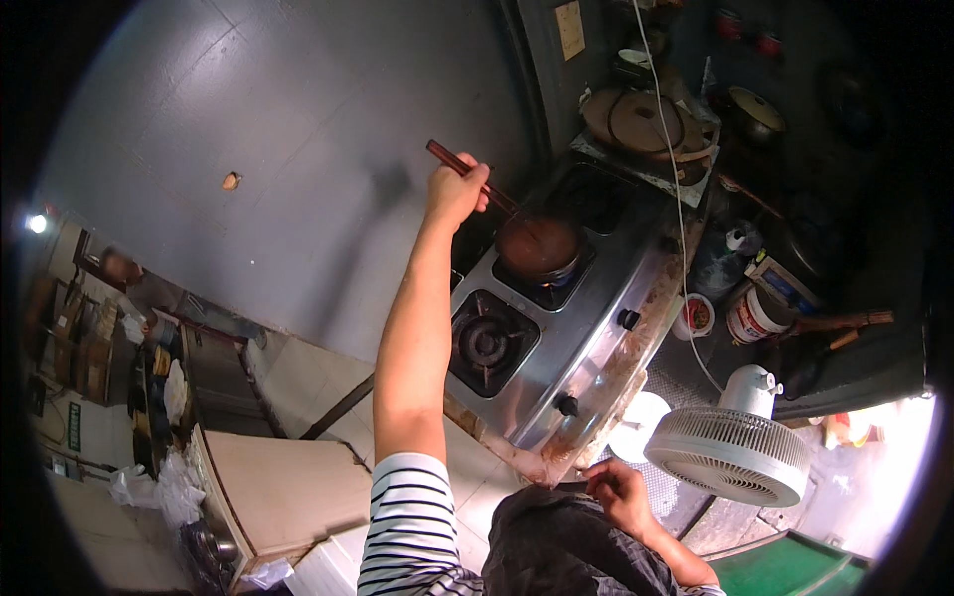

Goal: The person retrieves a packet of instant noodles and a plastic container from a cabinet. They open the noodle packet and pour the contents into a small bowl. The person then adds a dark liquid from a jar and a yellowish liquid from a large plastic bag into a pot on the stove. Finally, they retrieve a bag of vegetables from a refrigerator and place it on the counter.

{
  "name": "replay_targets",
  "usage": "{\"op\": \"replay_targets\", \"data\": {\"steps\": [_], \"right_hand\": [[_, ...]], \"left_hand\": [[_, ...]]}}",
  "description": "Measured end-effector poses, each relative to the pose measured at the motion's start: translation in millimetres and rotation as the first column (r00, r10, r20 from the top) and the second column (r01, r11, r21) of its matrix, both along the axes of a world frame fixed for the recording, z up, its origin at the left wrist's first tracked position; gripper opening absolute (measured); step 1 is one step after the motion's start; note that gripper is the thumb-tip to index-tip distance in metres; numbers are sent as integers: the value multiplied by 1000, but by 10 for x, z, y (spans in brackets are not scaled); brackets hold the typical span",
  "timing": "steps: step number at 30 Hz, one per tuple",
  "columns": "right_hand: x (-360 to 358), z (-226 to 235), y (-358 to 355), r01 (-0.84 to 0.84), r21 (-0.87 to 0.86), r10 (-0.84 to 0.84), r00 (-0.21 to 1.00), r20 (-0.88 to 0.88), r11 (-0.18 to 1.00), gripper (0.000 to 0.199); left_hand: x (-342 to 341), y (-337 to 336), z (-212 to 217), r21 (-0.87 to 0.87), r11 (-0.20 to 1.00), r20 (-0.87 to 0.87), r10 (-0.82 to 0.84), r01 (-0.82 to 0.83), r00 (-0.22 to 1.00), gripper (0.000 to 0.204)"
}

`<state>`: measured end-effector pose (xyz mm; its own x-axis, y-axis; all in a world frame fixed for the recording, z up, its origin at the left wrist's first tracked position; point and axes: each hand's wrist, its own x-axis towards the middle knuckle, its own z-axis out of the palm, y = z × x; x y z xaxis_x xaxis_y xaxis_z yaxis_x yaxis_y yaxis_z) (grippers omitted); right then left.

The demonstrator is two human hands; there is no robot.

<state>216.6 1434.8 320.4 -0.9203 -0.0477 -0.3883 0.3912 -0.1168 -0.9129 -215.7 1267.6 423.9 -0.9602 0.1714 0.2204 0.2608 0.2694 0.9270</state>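
Observation:
My left hand (457,193), arm stretched far forward, is closed around the dark wooden handle of a pan (540,246). The round, dark reddish-brown pan sits tilted over a lit burner of the steel gas stove (586,338), with a small flame showing under its edge. What lies inside the pan is too dark to make out. Close to my body, beside the dark apron (556,546), my right hand (618,494) hangs near the stove's front corner with its fingers curled. Whether anything small is between those fingers cannot be seen.
An unlit burner (487,340) lies nearer me on the stove. A white fan (730,452) stands right of the stove, with a thin cable (674,159) hanging above. Tubs, including a white bucket (757,316), sit beyond. A grey wall (298,129) rises on the left.

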Motion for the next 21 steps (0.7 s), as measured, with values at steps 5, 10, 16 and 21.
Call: {"op": "replay_targets", "data": {"steps": [5,10,16,21], "right_hand": [[-84,-102,145,-73,93,86,986,-146,993,31],[-165,-72,154,-143,139,163,976,-144,980,29],[-275,174,74,-255,223,308,917,-251,941,28],[-216,109,30,-273,178,316,903,-291,945,29]], "left_hand": [[-55,-231,144,-139,990,138,59,-40,989,12],[-18,-304,20,-73,990,79,124,-119,989,11],[109,-31,60,-80,980,27,186,-183,982,12],[220,59,37,-186,982,-69,9,-22,998,13]]}}
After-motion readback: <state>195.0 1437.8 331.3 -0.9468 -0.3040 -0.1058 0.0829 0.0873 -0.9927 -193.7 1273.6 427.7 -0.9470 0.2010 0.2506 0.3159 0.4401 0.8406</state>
